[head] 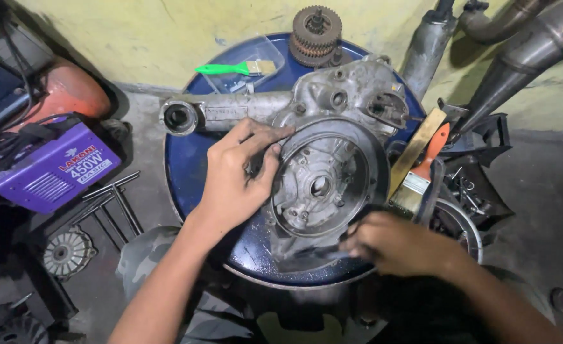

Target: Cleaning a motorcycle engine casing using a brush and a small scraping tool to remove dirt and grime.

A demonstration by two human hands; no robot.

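A grey concrete floor [536, 191] and a stained yellow wall [147, 38] fill the frame; steel exhaust pipes [523, 51] lean in the upper right corner. At the centre stands a blue drum [189, 172] whose round top carries the work. Across it lies a grimy aluminium engine casing [332, 153], its tube-like arm reaching toward the upper left and its round opening facing up. At the left edge sits a purple welding machine [52, 169], with T-handle wrenches [112, 200] and a small finned round part [68, 253] on the floor below it. A gear cluster [316, 35] rests at the top of the drum beside a clear plastic tray [246, 67] holding a green-handled brush [237, 68]. An orange-handled paintbrush [421, 175] lies right of the casing.

The left hand [237, 175] rests on the casing's round rim, fingers loosely curled and spread, steadying it rather than clenching. The right hand [399, 245], at the lower right of the casing, is closed around a dark, blurred object I cannot identify, pressed at the casing's lower edge.
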